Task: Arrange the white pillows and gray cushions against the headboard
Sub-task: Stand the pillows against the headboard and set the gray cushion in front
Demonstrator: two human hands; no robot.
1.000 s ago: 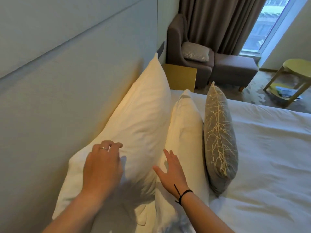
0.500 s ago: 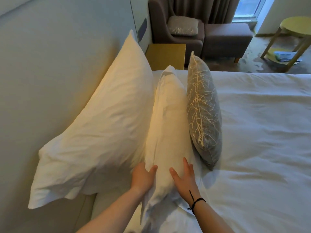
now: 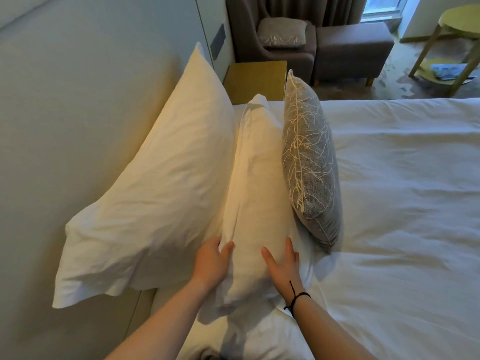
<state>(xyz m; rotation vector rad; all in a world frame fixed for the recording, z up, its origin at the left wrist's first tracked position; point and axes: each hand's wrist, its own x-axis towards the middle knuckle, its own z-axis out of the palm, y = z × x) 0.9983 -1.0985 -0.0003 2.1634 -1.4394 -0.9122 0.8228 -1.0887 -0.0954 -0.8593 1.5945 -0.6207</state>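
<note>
The headboard (image 3: 78,126) stood on the left, pale and flat. A big white pillow (image 3: 155,183) leaned right against it, with one corner pointing up. Next to it stood a thinner white pillow (image 3: 255,183), up on its edge and touching the big one. The left hand (image 3: 209,262) held the near end of this thinner pillow, its grip curled round the left side with the thumb on top. The right hand (image 3: 283,263) lay flat on the other side of the same end, its fingers straight and spread apart. A black string was tied round that wrist. A gray cushion (image 3: 310,162) with a pale branch pattern leaned on the thinner pillow. All three stood on the white bed (image 3: 402,203). Far back sat a brown armchair (image 3: 249,29) with another gray cushion (image 3: 281,32) on it
</note>
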